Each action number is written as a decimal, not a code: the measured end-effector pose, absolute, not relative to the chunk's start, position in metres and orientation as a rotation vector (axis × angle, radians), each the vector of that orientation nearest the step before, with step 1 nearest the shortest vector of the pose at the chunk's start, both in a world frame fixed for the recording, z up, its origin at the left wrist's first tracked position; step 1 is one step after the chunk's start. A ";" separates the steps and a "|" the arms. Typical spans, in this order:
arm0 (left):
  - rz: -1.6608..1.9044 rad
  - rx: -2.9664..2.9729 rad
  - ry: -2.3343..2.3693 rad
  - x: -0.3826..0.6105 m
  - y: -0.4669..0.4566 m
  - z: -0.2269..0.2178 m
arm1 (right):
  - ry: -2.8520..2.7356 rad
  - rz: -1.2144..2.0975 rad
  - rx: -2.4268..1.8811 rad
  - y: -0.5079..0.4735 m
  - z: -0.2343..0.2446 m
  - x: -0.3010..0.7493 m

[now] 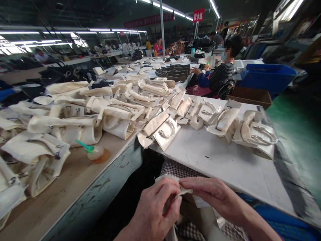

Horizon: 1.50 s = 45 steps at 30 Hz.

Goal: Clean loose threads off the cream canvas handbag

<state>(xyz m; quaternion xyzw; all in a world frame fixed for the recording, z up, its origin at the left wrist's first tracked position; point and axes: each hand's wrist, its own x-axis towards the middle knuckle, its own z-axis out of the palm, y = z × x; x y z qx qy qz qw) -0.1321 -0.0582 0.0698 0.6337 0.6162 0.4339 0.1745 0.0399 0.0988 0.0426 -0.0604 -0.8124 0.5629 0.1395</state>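
Observation:
My left hand [154,209] and my right hand [213,195] meet low in the view, over my lap. Both pinch a small cream fabric piece [184,191] between their fingertips; most of it is hidden under the fingers. Just ahead lies the white work board [213,157], with cream bag parts with metal rings [167,130] along its far side.
A long wooden bench [75,177] on the left carries several cream bags [82,129] and a tipped glue bottle with a green nozzle [94,152]. A seated person in a striped top [220,75] works further along. A blue bin [265,75] stands at the right.

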 end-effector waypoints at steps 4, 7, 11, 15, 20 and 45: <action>1.251 1.816 1.758 -0.132 -0.061 0.067 | -2.365 1.648 -0.438 0.099 0.045 0.052; 1.246 1.829 1.760 -0.133 -0.064 0.064 | -2.281 1.646 -0.580 0.094 0.043 0.056; 1.187 1.802 1.798 -0.135 -0.065 0.069 | -2.213 1.469 -0.594 0.082 0.038 0.052; 1.028 1.700 1.878 -0.137 -0.060 0.084 | -2.136 1.255 -0.566 0.070 0.033 0.042; 0.843 1.595 1.969 -0.140 -0.051 0.097 | -2.014 1.248 -0.582 0.067 0.031 0.034; 0.841 1.965 2.071 -0.141 -0.036 0.080 | -2.238 0.607 -0.416 0.080 0.031 0.024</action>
